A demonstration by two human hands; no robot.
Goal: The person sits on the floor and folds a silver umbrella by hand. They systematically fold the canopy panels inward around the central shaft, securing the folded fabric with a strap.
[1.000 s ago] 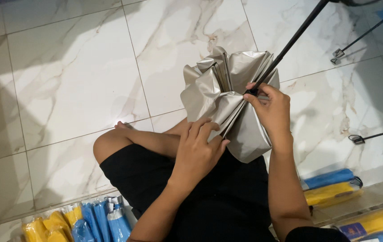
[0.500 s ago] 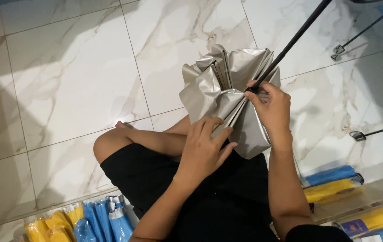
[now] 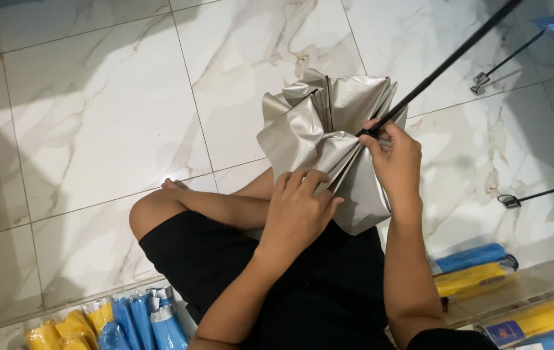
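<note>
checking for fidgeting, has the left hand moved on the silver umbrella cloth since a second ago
Barely. The left hand stays on the silver umbrella cloth, just above the floor tile seam.

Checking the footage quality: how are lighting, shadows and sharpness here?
Head view: bright light falls on the marble floor, with soft shadows at left; slight sheen on the silver umbrella canopy; both hands, left and right, sharp, no blur.
</note>
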